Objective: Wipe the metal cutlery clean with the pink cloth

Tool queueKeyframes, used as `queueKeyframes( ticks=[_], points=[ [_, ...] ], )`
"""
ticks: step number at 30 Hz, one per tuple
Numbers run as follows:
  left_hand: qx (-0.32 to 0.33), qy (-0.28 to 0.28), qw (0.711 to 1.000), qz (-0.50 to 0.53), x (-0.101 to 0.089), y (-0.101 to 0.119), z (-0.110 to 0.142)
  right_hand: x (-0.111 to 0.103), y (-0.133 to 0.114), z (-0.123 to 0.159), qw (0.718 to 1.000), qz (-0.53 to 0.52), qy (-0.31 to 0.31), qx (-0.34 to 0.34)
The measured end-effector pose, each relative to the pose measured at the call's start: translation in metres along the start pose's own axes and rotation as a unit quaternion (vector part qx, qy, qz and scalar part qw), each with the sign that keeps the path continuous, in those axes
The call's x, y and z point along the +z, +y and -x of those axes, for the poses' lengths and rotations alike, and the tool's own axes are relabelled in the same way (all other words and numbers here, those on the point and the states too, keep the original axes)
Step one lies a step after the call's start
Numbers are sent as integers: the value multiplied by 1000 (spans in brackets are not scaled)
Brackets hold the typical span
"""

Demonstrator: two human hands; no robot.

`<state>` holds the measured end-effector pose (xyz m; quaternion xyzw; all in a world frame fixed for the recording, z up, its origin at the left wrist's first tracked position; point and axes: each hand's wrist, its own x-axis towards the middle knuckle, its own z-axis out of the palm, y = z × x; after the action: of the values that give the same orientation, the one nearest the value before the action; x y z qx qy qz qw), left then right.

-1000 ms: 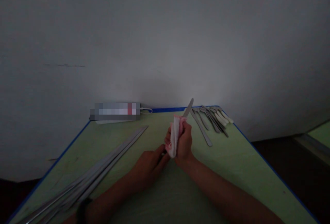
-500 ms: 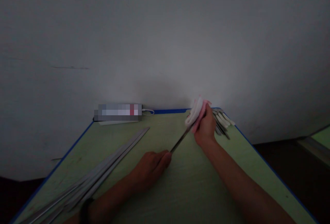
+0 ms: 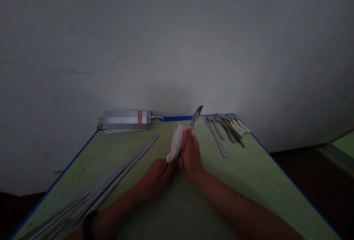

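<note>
A table knife [image 3: 196,116] slants up and away over the table, its blade showing beyond a folded pink and white cloth [image 3: 178,143]. My right hand [image 3: 192,158] is closed round the cloth, which wraps the knife's middle. Just below, my left hand [image 3: 159,178] grips the near end of the knife, and its fingers touch the lower edge of the cloth. The handle itself is hidden by hand and cloth.
Several knives and other cutlery [image 3: 228,129], some with white handles, lie at the table's back right. Long grey metal strips [image 3: 110,179] lie along the left. A blurred-out box [image 3: 125,120] with a white cable [image 3: 158,119] stands against the wall [image 3: 177,48]. The green table [image 3: 249,181] has blue edging.
My right hand has drawn the cloth down the knife toward my left hand, baring the blade's tip. Cutlery behind it at the right has come into view.
</note>
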<state>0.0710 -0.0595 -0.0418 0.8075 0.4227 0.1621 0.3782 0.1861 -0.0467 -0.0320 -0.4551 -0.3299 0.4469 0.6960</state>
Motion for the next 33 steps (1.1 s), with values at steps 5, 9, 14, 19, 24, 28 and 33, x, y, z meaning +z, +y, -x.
queueKeyframes(
  ticks=[5,9,14,19,24,28,33],
  points=[
    [1,22,1000,7,0,4,0,-2,-7,-8,999,33,14,-1],
    [8,-1,1000,-11,-3,8,4,-9,-30,-34,996,-82,24,-7],
    [-23,-42,999,16,-6,12,7,-19,-57,-59,984,-168,50,-19],
    [-13,-13,1000,0,-4,8,4,-12,-28,-31,997,-54,31,-35],
    [4,61,997,38,-1,6,-1,0,10,9,997,76,-29,-5],
    [-2,60,998,32,0,6,0,-4,16,11,992,116,-36,-20],
    [-9,35,998,60,1,4,2,-8,17,2,991,114,-61,-33]
  ],
)
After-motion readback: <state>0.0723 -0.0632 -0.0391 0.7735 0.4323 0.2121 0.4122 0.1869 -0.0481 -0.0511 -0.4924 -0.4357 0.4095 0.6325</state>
